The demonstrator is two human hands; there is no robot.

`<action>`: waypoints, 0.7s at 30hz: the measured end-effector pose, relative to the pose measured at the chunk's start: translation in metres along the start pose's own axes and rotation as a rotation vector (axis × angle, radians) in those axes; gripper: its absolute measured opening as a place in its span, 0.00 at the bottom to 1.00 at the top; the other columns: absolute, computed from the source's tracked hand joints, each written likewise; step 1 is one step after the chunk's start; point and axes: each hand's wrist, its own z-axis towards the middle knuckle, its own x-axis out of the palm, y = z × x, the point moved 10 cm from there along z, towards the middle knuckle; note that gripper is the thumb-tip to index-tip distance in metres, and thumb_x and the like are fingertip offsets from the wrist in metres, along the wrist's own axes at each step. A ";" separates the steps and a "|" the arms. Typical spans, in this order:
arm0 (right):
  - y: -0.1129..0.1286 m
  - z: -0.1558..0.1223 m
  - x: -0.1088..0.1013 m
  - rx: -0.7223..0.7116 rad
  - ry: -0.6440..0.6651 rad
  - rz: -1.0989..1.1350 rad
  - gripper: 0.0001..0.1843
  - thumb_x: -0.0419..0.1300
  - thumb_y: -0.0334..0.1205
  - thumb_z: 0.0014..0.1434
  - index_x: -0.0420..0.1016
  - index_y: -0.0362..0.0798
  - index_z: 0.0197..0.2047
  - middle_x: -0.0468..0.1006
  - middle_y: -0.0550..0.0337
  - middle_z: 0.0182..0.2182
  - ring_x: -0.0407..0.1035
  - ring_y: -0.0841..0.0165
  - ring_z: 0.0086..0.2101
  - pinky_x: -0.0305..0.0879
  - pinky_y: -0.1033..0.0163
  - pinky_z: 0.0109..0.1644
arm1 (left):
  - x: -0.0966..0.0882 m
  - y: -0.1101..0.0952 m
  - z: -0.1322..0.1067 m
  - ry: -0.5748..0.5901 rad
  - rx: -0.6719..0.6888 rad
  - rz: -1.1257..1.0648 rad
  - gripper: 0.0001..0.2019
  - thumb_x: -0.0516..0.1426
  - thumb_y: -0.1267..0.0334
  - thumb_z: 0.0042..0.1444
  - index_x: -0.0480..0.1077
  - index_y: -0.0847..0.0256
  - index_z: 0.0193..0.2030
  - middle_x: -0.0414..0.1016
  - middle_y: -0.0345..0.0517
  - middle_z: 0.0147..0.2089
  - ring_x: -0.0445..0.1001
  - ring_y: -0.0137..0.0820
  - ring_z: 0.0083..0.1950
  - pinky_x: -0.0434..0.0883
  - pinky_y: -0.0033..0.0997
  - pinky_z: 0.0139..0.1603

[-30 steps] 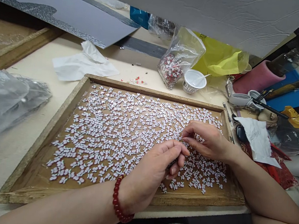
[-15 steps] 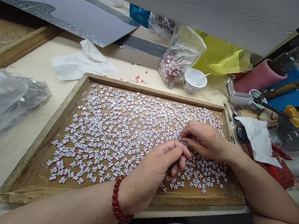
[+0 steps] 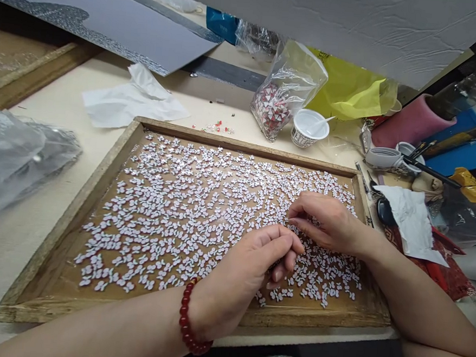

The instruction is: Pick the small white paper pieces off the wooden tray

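A shallow wooden tray (image 3: pixel 69 205) holds a dense spread of small whitish pieces (image 3: pixel 170 212) with reddish edges, shaped like little bows or cherries. Over its front right part is my left hand (image 3: pixel 263 259), with a red bead bracelet (image 3: pixel 186 319) at the wrist. Its fingers are curled with the thumb against the index finger; what they hold, if anything, is hidden. Just beyond and to the right, my right hand (image 3: pixel 327 223) rests low over the pieces, thumb and index finger bent toward each other at the tray surface. Anything between those fingertips is too small to make out.
Behind the tray stand a clear bag of red-and-white pieces (image 3: pixel 272 110) and a white cup (image 3: pixel 310 129). White tissue (image 3: pixel 135 98) lies at back left, a plastic bag (image 3: pixel 19 158) at left. Brushes, a pink roll (image 3: pixel 413 123) and crumpled paper (image 3: pixel 412 220) crowd the right side.
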 end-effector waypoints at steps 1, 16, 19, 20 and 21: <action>0.000 0.000 -0.001 -0.002 -0.008 0.000 0.03 0.54 0.31 0.62 0.67 0.47 0.36 0.72 0.60 0.28 0.65 0.73 0.29 0.63 0.67 0.34 | 0.000 0.000 0.000 0.002 -0.002 -0.002 0.08 0.53 0.61 0.60 0.68 0.63 0.33 0.63 0.37 0.26 0.55 0.22 0.25 0.52 0.24 0.26; -0.030 -0.012 -0.047 0.234 -0.393 -0.112 0.02 0.56 0.32 0.60 0.68 0.48 0.37 0.74 0.62 0.29 0.68 0.72 0.29 0.65 0.66 0.34 | -0.003 -0.007 0.001 -0.023 0.072 -0.094 0.07 0.51 0.64 0.65 0.67 0.65 0.40 0.62 0.35 0.27 0.50 0.20 0.24 0.47 0.24 0.24; -0.042 -0.017 -0.055 0.298 -0.455 -0.156 0.02 0.58 0.33 0.60 0.69 0.49 0.37 0.75 0.63 0.29 0.69 0.72 0.28 0.65 0.66 0.33 | -0.004 -0.010 0.000 -0.027 0.092 -0.107 0.05 0.51 0.64 0.65 0.65 0.63 0.41 0.62 0.34 0.27 0.49 0.20 0.23 0.46 0.25 0.24; -0.044 -0.018 -0.057 0.307 -0.469 -0.172 0.02 0.58 0.33 0.60 0.69 0.49 0.37 0.75 0.63 0.29 0.69 0.72 0.28 0.65 0.66 0.33 | -0.004 -0.010 0.000 -0.021 0.092 -0.113 0.05 0.51 0.64 0.65 0.64 0.63 0.41 0.62 0.34 0.27 0.48 0.20 0.23 0.46 0.25 0.24; -0.047 -0.019 -0.059 0.314 -0.480 -0.187 0.01 0.58 0.34 0.60 0.69 0.49 0.37 0.75 0.63 0.29 0.69 0.72 0.28 0.66 0.66 0.33 | -0.003 -0.010 0.000 -0.011 0.091 -0.115 0.05 0.51 0.63 0.65 0.64 0.63 0.40 0.62 0.34 0.26 0.48 0.20 0.23 0.46 0.25 0.23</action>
